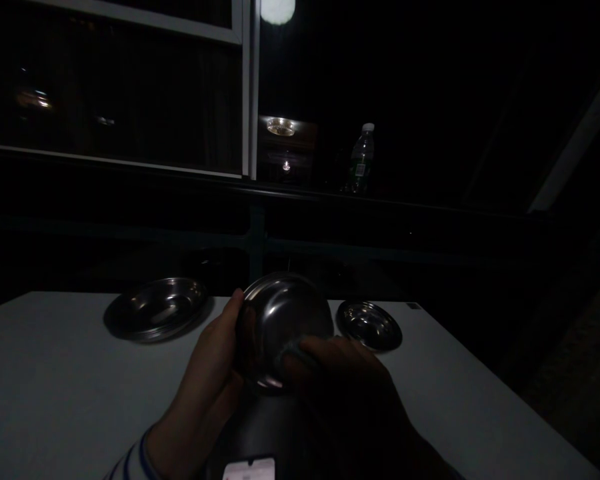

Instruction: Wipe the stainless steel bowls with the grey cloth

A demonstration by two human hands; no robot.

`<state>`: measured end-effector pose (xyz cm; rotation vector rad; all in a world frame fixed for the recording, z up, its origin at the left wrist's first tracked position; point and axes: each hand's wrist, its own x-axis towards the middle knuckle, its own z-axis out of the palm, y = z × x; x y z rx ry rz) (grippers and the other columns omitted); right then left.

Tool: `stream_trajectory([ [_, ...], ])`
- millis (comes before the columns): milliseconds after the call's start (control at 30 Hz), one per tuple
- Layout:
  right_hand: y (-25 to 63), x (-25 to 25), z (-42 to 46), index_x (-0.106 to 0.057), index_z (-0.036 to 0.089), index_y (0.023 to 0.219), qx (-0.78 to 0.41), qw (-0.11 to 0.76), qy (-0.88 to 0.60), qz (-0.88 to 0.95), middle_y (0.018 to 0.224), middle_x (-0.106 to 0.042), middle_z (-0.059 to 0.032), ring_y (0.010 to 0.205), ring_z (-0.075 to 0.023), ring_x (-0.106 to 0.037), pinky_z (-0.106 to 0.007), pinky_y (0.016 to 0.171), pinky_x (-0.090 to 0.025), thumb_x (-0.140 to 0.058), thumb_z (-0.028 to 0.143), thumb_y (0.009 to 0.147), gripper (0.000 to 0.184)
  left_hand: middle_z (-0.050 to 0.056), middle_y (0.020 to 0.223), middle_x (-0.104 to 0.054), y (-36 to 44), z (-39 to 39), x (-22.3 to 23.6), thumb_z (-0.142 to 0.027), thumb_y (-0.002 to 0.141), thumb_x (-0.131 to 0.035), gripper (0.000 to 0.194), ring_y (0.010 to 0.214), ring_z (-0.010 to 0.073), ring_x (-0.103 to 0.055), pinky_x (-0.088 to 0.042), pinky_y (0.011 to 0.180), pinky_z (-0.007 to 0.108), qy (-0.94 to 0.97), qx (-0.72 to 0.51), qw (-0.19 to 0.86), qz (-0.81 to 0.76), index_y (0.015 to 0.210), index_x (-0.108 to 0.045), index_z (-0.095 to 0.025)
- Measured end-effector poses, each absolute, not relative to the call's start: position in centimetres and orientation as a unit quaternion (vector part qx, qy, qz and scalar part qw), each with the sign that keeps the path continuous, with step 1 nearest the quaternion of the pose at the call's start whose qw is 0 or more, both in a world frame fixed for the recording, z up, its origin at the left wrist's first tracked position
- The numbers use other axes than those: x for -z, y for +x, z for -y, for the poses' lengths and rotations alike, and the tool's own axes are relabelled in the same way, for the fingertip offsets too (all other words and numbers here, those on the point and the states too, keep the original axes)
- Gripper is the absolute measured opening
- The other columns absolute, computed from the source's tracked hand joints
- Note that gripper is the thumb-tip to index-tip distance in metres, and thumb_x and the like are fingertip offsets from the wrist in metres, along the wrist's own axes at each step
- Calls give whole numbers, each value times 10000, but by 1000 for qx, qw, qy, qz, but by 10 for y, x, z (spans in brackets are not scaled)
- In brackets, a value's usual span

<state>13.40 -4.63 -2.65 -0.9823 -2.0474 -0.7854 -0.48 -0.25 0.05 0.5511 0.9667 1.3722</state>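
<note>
A shiny steel dish [293, 313] is held up, tilted, over the white table in the middle of the view. My left hand [213, 363] grips its left edge, thumb along the rim. Against the lower right of the dish's surface, my right hand [347, 380] presses a small greyish-green cloth [300, 352] with bent fingers. Much of the cloth is hidden under the fingers, and the right hand is in deep shadow.
Stacked steel dishes [155, 310] lie on the left of the white table [60, 393]. A single steel dish [370, 325] rests at the right. A lit phone [250, 469] shows at the bottom edge. Behind, a plastic bottle [361, 160] stands on a ledge by the window [247, 100].
</note>
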Motion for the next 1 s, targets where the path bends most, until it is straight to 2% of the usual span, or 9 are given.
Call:
stream_trajectory([
  [300,138,25,47,-563,200,927,295,347,-376,807,785,-608,-6,567,-141,-478,-289,477,-321,-423,188,831,170,-22,543,-619,-4,2,2,-297,741,-635,157,444,101,-553,-445,435,205,244,-609,633,-411,669,-615,-159],
  [500,132,28,45,-565,199,931,339,397,-363,771,791,-612,-17,589,-148,-476,-298,515,-350,-376,177,870,199,1,597,-657,1,5,4,-328,753,-614,176,503,131,-597,-471,474,227,272,-578,645,-419,751,-650,-155],
  [633,129,28,46,-572,200,839,324,412,-365,769,704,-586,-10,545,-141,-452,-294,490,-319,-332,158,875,246,-13,557,-641,1,6,4,-288,757,-609,149,456,114,-573,-456,452,217,252,-605,624,-426,691,-636,-158],
  [833,140,29,46,-547,191,1022,321,364,-353,800,883,-629,-28,623,-145,-508,-293,525,-358,-432,222,860,201,3,592,-658,-2,5,3,-302,747,-625,154,485,122,-593,-474,460,218,254,-599,641,-407,738,-657,-152],
  [1000,144,26,46,-549,186,961,323,374,-369,787,812,-615,-35,627,-150,-505,-297,541,-351,-363,221,892,201,-28,570,-657,-3,4,-2,-287,754,-623,109,444,118,-586,-461,418,218,223,-630,620,-411,703,-638,-191],
])
